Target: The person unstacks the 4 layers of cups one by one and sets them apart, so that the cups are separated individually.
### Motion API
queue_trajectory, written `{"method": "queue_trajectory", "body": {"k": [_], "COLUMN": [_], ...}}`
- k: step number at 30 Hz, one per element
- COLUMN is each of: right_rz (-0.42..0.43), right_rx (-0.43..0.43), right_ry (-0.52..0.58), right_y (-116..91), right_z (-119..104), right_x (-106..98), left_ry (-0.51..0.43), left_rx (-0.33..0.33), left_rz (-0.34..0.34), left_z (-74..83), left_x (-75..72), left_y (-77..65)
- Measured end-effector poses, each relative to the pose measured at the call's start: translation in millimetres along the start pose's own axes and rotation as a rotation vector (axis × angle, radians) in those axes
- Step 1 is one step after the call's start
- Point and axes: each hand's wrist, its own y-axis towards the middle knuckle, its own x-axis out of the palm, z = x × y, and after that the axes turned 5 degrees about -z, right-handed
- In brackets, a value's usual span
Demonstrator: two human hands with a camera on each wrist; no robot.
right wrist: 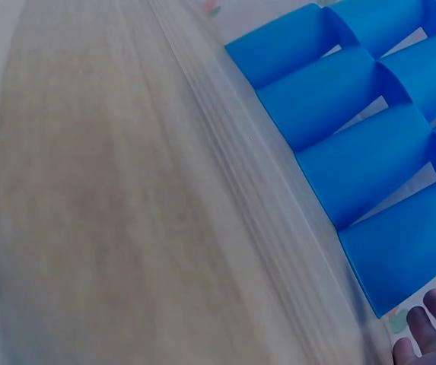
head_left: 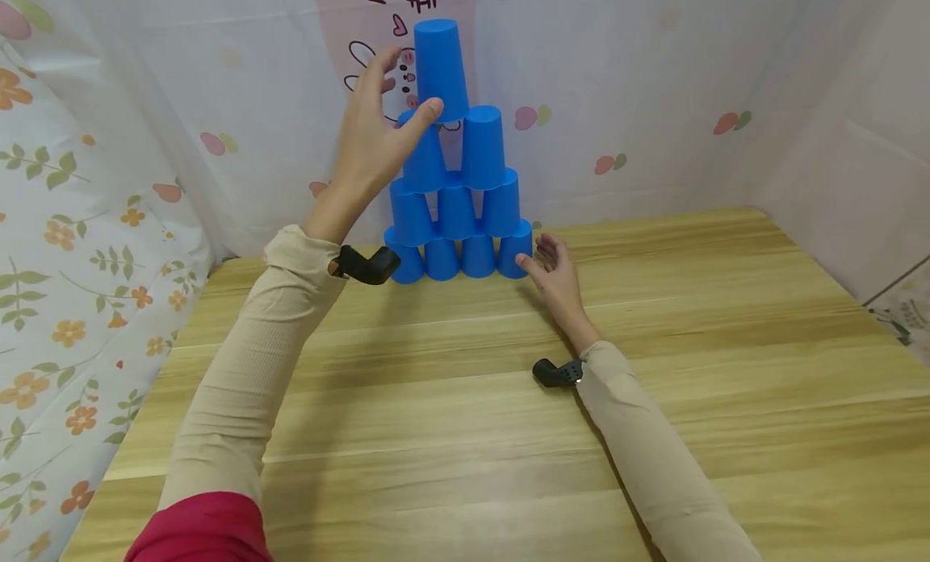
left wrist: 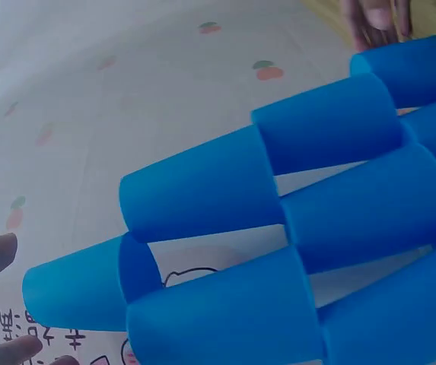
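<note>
While your left hand (head_left: 372,138) had its fingers spread about the plain blue top cup (head_left: 441,65), which stood upside down, narrowing upward, above three rows of matching cups (head_left: 456,211) on the desk (head_left: 450,425), your right hand (head_left: 559,286) had its own spread beside the end cup (head_left: 512,242).

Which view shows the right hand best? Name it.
The head view: it frames the whole right hand. The left wrist view cuts it off at the top edge; the right wrist view shows mainly fingers, lower right.
</note>
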Motion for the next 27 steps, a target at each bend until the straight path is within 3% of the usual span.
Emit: {"method": "queue_trajectory", "body": {"k": [11, 22, 27], "right_rz": [-0.024, -0.023, -0.028], "right_rx": [0.044, 0.022, 0.016], "right_ry": [-0.161, -0.233, -0.263], "right_y": [9.5, 12.0, 12.3], "right_z": [29.6, 31.6, 29.4], "right_x": [-5.3, -2.0, 1.2], "left_ry": [-0.083, -0.136, -0.163], "left_rx": [-0.131, -0.167, -0.137], "left_rz": [-0.076, -0.014, 0.034], "left_z": [16.3, 11.7, 9.0], "left_x": [12.4, 22.1, 19.6], "left_y": [30.2, 36.5, 36.2]}}
